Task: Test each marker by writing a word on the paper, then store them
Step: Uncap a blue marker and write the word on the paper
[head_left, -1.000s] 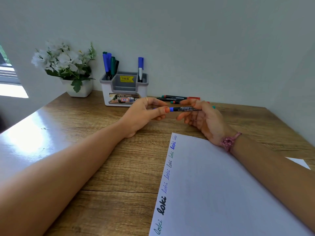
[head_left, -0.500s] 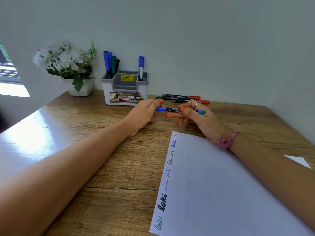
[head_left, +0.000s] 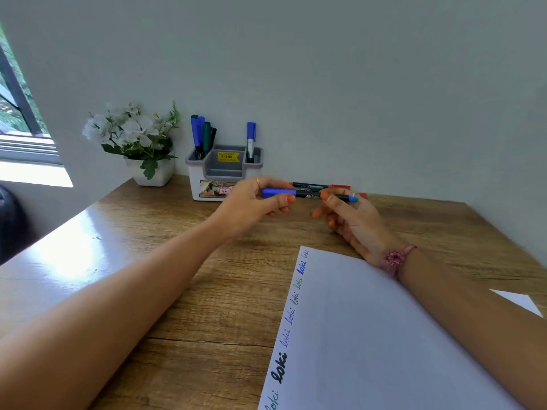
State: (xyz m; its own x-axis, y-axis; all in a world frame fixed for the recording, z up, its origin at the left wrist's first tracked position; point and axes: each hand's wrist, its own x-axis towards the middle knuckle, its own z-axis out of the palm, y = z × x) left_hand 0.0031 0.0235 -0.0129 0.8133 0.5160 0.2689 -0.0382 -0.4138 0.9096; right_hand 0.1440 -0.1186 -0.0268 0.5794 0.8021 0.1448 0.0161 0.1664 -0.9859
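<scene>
Far to the left of the fingers, a white pot of white flowers (head_left: pixel 136 143) stands on the wooden surface (head_left: pixel 207 291), out of harm's way. Nearer, just behind the left hand (head_left: pixel 251 207), the grey-and-white marker holder (head_left: pixel 223 173) already carries several capped markers (head_left: pixel 202 136) in its left compartment and one blue-capped marker (head_left: pixel 251 142) in its right.

The left hand's fingers (head_left: pixel 288 198) pinch the blue cap end of the blue marker (head_left: pixel 307 195), which lies level in the air between both hands; the right hand's fingers (head_left: pixel 325 196) pinch its black barrel near the teal tail end. The step looks like capping or uncapping (which one cannot be told).

Risks, as I judge them: a cap seated only partway would let the tip dry in storage, and a hard pull could jerk the left hand back into the holder and tip it. Just behind the right fingers lie the loose markers (head_left: pixel 322 186) with red ends; a knock could roll them off.

Below the right hand, the paper (head_left: pixel 384 335) with its column of "loki" words could smear under the resting right forearm if the ink is fresh.
</scene>
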